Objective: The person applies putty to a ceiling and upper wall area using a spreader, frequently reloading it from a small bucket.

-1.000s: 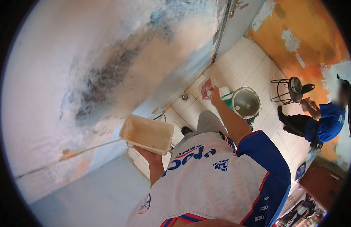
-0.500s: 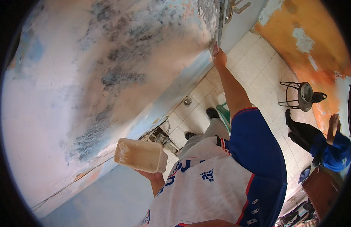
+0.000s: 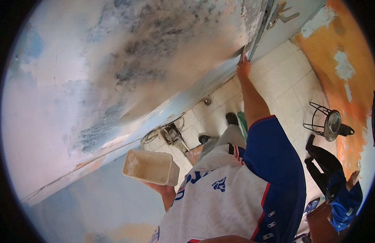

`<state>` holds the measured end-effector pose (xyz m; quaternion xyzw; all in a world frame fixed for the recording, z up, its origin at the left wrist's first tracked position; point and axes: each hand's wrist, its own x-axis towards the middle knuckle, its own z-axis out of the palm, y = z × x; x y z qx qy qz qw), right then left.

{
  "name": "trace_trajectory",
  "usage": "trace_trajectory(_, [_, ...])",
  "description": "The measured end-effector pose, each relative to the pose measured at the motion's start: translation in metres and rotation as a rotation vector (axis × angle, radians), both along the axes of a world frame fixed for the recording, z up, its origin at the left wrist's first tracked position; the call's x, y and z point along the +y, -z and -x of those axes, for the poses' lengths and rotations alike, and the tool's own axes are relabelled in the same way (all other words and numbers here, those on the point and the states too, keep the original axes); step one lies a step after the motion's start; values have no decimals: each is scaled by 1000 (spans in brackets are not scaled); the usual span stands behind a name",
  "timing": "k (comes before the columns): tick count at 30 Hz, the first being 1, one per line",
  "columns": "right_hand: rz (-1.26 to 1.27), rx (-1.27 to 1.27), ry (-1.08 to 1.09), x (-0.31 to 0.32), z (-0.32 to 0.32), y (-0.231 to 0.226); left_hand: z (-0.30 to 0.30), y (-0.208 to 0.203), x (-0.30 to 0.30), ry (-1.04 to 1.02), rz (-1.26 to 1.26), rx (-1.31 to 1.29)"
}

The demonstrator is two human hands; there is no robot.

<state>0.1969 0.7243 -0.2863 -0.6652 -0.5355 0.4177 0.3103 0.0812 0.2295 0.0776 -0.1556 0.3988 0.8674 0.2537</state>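
Observation:
My left hand (image 3: 162, 188) supports an off-white rectangular plastic tub (image 3: 146, 166) from below and behind, most of its fingers hidden. Pale residue coats the tub's inside. Stretched far forward, my right hand (image 3: 243, 69) is closed round a putty knife (image 3: 243, 55), whose thin blade is at the wall beside the door frame. The wall (image 3: 155, 81) on my left is patchy, with whitish, peach and light blue areas and dark grey smears.
A door with a metal handle (image 3: 282, 15) stands ahead. A stool (image 3: 331, 125) bearing a round container is at right, near a person in a blue top (image 3: 349, 204) by the orange wall (image 3: 359, 81). Cables and a dark box (image 3: 170, 133) lie on the tiled floor (image 3: 272, 77).
The view has shifted, so the door and stool sit farther right. My right hand is a little farther from the door frame, and the blade shows more clearly. The tub stays in my left hand.

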Motion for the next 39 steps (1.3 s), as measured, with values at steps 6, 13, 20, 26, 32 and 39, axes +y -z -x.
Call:
trace_trajectory(6, [-227, 27, 37, -26, 21, 44, 19, 8, -12, 87, 150, 180])
trace_trajectory(13, [-106, -109, -144, -98, 56, 17, 30, 9, -58, 37, 159, 145])
trace_trajectory(20, [-201, -143, -171, -158, 93, 15, 80, 30, -130, 108, 216, 231])
trace_trajectory(26, [-213, -163, -222, -225, 139, 1, 125, 47, -197, 104, 195, 181])
trace_trajectory(32, [-203, -177, -238, -303, 195, 1, 173, 51, -261, 121, 223, 168])
trace_trajectory(39, [-252, -177, -274, -373, 250, 18, 212, 52, -318, 89, 218, 164])
